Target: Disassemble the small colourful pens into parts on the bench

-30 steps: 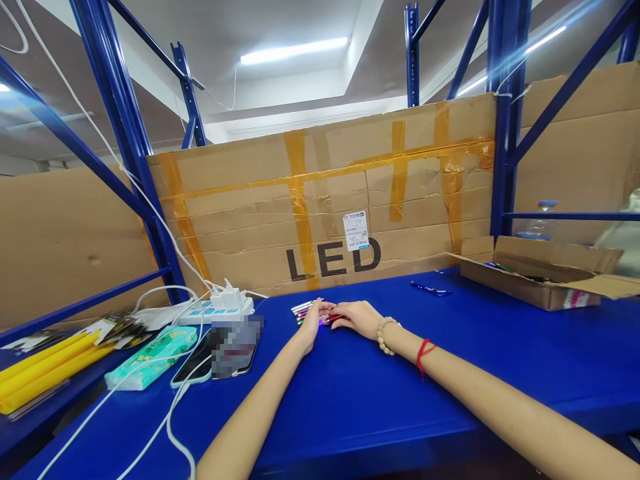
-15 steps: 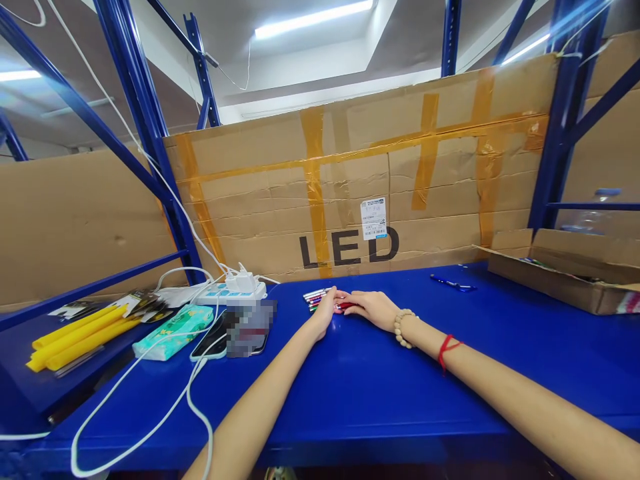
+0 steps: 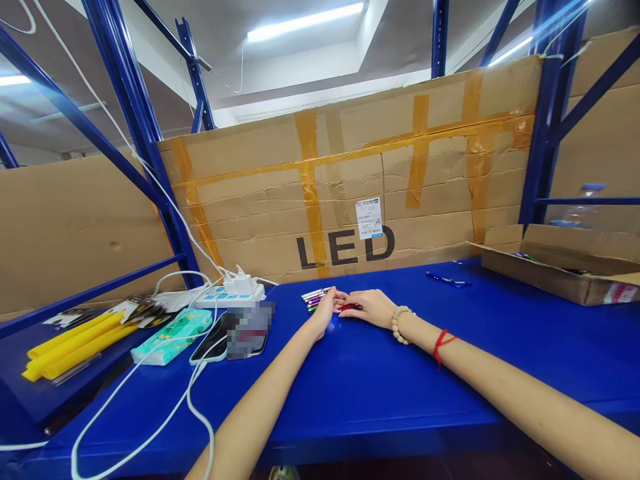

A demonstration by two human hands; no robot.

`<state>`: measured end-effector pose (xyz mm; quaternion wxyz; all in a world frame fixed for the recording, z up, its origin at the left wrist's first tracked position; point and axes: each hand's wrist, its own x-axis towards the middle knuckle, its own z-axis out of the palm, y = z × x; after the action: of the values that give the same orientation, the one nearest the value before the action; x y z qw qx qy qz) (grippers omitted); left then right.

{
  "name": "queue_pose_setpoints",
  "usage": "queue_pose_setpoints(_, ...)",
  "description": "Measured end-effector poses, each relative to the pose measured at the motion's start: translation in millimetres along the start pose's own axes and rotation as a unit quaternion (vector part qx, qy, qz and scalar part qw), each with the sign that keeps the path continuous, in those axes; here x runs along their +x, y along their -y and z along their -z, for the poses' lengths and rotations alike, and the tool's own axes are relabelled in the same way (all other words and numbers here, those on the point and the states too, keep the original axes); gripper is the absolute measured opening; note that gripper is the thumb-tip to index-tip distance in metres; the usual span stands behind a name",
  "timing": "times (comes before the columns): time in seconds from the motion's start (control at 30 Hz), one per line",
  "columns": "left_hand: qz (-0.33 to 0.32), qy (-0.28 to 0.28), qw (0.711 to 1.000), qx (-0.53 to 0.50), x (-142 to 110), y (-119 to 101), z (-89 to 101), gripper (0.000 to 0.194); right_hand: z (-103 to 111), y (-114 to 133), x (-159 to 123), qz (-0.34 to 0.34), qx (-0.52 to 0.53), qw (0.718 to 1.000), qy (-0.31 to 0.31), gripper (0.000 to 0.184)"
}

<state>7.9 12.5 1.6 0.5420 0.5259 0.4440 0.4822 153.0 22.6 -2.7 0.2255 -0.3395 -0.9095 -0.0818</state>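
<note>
A small row of pens [image 3: 315, 296] with silver tips lies on the blue table [image 3: 380, 393], far out in front of me. My left hand [image 3: 326, 311] rests on edge beside the pens, fingers together and touching them. My right hand [image 3: 373, 307] lies over the red pen [image 3: 350, 307] at the near end of the row, fingers curved down on it. A bead bracelet and a red string are on my right wrist.
A phone [image 3: 213, 340] on a white cable, a green tissue pack [image 3: 173, 335], a power strip [image 3: 227, 295] and yellow tubes [image 3: 70, 343] sit at the left. A lone blue pen [image 3: 447, 280] and an open cardboard box [image 3: 560, 267] lie at the right. A taped cardboard sheet marked LED [image 3: 345, 193] stands behind.
The camera has shifted to the left and slightly up, so everything sits further right in view. Both hands stay at the pens with hardly any movement.
</note>
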Motion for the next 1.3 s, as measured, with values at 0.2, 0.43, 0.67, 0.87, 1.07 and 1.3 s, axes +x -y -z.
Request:
queue_pose_setpoints(0.2,-0.004,-0.006,1.0,0.011,0.8,1.6,1.7,0.04,1.4,1.2,1.0,0.0,0.003,1.0,0.016,0.036)
queue_pose_setpoints(0.43,-0.019,0.002,1.0,0.007,0.9,4.0,3.1,0.041,1.8,1.3,3.0,-0.015,-0.01,1.0,0.025,0.036)
queue_pose_setpoints(0.67,-0.02,0.009,0.999,0.029,3.4,4.9,4.3,0.041,1.1,-0.8,1.8,-0.025,0.016,0.999,0.027,0.039)
queue_pose_setpoints(0.87,-0.013,0.006,1.0,0.025,4.6,7.4,5.2,0.042,0.9,-0.8,2.0,-0.032,0.018,0.999,0.032,0.04)
queue_pose_setpoints(1.07,-0.017,0.013,0.999,0.045,1.2,4.7,4.3,0.044,0.2,-0.2,1.5,-0.023,-0.01,0.999,0.037,0.035)
queue_pose_setpoints(1.3,-0.015,0.041,0.997,0.056,1.2,3.4,3.1,0.048,-0.4,-1.1,1.6,-0.03,0.002,0.999,0.032,0.039)
